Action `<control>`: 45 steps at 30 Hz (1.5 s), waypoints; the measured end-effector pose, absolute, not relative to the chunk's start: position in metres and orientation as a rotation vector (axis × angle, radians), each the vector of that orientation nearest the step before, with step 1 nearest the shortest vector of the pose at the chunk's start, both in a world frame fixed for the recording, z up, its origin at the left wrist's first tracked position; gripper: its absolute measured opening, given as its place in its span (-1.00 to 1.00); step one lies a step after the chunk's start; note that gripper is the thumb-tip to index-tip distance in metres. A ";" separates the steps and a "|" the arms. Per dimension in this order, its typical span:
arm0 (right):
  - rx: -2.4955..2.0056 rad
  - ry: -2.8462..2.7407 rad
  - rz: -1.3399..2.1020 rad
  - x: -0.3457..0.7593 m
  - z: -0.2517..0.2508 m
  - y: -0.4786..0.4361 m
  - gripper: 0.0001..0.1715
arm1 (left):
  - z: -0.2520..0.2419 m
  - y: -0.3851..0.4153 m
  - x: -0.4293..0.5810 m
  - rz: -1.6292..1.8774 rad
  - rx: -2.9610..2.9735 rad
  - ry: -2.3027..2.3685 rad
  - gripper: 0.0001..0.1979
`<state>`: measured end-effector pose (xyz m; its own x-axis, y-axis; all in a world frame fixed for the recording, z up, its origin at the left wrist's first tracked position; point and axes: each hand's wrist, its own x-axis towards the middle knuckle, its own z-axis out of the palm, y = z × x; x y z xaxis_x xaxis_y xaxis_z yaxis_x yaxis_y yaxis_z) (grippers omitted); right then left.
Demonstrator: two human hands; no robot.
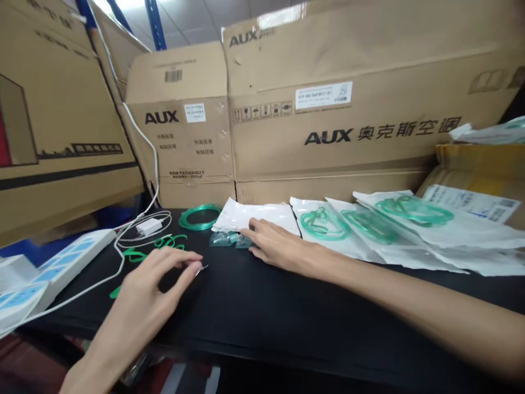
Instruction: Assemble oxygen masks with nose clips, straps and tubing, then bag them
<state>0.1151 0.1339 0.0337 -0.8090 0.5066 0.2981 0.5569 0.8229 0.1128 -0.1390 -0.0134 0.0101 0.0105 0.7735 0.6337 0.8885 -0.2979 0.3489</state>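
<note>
**Inspector:** Left grip (158, 287), status?

**Assistant:** Nearest the camera, low over the black counter (287, 323). Thumb and forefinger close toward a small metal sliver (204, 267). I cannot tell whether it is pinched or only touched.

**Inspector:** Right grip (274, 246)?

**Assistant:** Farther in, released, palm down on the counter. Its fingertips point left and touch the clear plastic pieces (225, 238). These lie in a short row running left to right, against the near edge of a white pouch (256, 216).

**Inspector:** Which grip is nearer those pieces?

**Assistant:** The right, in contact. The left sits apart, toward the camera and leftward. Beyond them lie a coil of green tubing (199, 216), sealed tubing packs (369, 230) overlapping to the right, and AUX cartons (369, 126) behind.
</note>
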 end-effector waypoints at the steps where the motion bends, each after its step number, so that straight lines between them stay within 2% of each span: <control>1: -0.829 -2.752 -0.255 0.117 0.036 0.130 -0.61 | 0.009 -0.003 -0.142 -1.132 -2.130 -1.793 -0.64; 5: -0.869 -2.761 -0.116 0.129 0.048 0.107 -0.50 | -0.002 0.013 -0.151 -1.001 -2.109 -1.990 -0.63; 9: -0.993 -2.712 0.042 0.152 0.055 0.072 -0.55 | -0.006 0.010 -0.155 -0.954 -2.144 -2.053 -0.64; 12: -1.091 -2.642 0.157 0.175 0.052 0.040 -0.52 | -0.005 0.007 -0.155 -0.956 -2.170 -2.008 -0.65; 16: -1.176 -2.429 0.556 0.199 0.048 0.007 -0.52 | -0.002 0.003 -0.150 -0.929 -2.052 -2.011 -0.70; 21: -1.430 -2.296 0.775 0.206 0.051 -0.003 -0.59 | 0.016 0.000 -0.126 -1.271 -2.066 -1.919 -0.78; 25: -1.168 -2.300 0.693 0.203 0.050 0.013 -0.77 | 0.047 0.002 -0.083 -1.445 -2.523 -1.823 -0.77; 29: -1.098 -2.234 0.672 0.198 0.054 0.035 -0.76 | 0.064 0.006 -0.045 -1.818 -2.817 -1.726 -0.75; 33: -1.067 -2.080 0.705 0.189 0.055 0.039 -0.74 | 0.053 0.010 -0.032 -2.126 -2.834 -1.712 -0.78; 37: -1.025 -1.985 0.758 0.182 0.042 0.031 -0.82 | 0.037 0.013 -0.030 -2.211 -2.789 -1.740 -0.64; 39: -1.020 -1.962 0.772 0.181 0.036 0.027 -0.77 | 0.031 0.015 -0.028 -2.182 -2.838 -1.806 -0.64; 45: -1.054 -1.937 0.765 0.178 0.030 0.021 -0.69 | 0.016 0.021 -0.024 -2.484 -2.867 -1.816 -0.47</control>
